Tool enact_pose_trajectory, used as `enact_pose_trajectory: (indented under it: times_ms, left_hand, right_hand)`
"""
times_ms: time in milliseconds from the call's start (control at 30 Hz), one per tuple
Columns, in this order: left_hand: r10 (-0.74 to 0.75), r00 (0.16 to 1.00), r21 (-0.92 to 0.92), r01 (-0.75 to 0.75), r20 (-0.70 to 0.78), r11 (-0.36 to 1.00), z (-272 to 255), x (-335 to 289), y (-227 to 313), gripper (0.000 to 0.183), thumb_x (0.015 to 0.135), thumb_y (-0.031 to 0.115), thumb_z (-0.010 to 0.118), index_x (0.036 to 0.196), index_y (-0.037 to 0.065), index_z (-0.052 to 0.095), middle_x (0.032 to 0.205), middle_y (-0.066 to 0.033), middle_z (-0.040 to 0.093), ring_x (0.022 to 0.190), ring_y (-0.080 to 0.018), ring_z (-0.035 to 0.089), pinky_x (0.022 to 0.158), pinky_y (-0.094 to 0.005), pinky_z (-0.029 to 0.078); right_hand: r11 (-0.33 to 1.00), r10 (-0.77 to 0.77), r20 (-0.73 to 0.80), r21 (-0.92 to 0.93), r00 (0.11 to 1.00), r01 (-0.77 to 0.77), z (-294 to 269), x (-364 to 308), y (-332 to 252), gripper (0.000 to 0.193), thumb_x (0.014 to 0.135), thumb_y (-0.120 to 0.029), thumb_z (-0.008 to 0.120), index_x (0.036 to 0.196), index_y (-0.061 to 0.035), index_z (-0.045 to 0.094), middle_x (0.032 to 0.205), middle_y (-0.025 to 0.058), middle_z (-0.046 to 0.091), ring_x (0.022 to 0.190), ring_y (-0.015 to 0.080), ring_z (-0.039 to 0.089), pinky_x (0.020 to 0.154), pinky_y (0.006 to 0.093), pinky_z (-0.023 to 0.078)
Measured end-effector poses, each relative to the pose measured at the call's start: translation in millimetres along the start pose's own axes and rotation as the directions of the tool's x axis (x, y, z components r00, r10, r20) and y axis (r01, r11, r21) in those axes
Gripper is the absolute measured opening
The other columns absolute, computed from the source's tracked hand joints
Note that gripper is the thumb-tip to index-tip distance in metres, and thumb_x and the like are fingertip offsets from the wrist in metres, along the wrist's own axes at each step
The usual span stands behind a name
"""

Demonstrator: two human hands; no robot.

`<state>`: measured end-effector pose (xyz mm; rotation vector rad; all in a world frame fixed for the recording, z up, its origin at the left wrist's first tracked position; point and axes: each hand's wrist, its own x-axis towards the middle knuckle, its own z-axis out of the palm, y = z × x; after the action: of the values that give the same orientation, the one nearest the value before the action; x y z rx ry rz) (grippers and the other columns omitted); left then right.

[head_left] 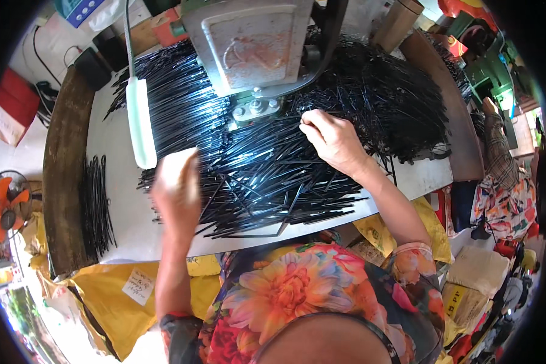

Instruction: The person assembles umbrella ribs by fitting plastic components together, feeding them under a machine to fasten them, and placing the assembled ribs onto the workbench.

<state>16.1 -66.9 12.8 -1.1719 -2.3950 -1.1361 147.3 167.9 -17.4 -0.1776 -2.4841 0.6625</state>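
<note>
Heaps of thin black rods (255, 176) cover the middle of a pale worktable, lying in many directions under a lit machine head (253, 51). Just right of the machine's bolted metal block (256, 109), my right hand (333, 142) is closed in a pinch. A thin black rod seems to run from its fingertips toward that block. My left hand (179, 185) hovers at the left edge of the pile, near the rods. It looks curled but is smeared by motion, so what its fingers hold does not show.
A white lamp (141, 124) hangs left of the machine. A small bundle of rods (98, 206) lies by the table's curved wooden rim (67, 164). Behind my right hand, a dense rod heap (394, 97) reaches the right rim. Another person's arm (496, 142) shows far right.
</note>
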Motion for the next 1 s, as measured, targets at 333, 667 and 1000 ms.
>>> enact_pose_trajectory:
  times_ms: [333, 667, 1000]
  left_hand:
    - [0.171, 0.913, 0.234, -0.27, 0.371, 0.934, 74.3, 28.8, -1.6, 0.009, 0.07, 0.005, 0.058, 0.077, 0.001, 0.055, 0.073, -0.0118, 0.05, 0.067, -0.0267, 0.053, 0.056, -0.0343, 0.043]
    - [0.015, 0.923, -0.231, 0.08, 0.384, 0.97, 62.1, 43.8, 11.2, 0.008, 0.07, 0.007, 0.06, 0.075, 0.001, 0.061, 0.066, -0.0109, 0.051, 0.06, -0.0228, 0.051, 0.057, -0.031, 0.04]
    - [-0.344, 0.721, -0.532, 0.682, 0.601, 0.502, 20.4, 27.7, 40.2, 0.009, 0.079, 0.006, 0.057, 0.086, 0.0, 0.058, 0.062, -0.0054, 0.055, 0.054, -0.0093, 0.055, 0.046, -0.0198, 0.041]
  right_hand:
    - [0.964, 0.207, 0.001, 0.169, 0.978, -0.204, -11.8, 12.2, 0.7, 0.007, 0.08, -0.006, 0.055, 0.085, -0.0015, 0.052, 0.067, 0.0065, 0.057, 0.055, 0.014, 0.055, 0.05, 0.0234, 0.043]
    - [0.757, 0.376, 0.208, 0.493, 0.903, -0.429, -8.7, 21.6, 2.6, 0.01, 0.082, -0.01, 0.052, 0.079, -0.0013, 0.055, 0.062, 0.0028, 0.054, 0.047, 0.0046, 0.045, 0.042, 0.0186, 0.036]
    - [0.512, 0.338, 0.464, 0.639, 0.819, -0.574, 0.8, 40.2, -7.7, 0.011, 0.08, -0.011, 0.055, 0.076, -0.0011, 0.057, 0.059, 0.0027, 0.054, 0.042, 0.0032, 0.042, 0.036, 0.0167, 0.031]
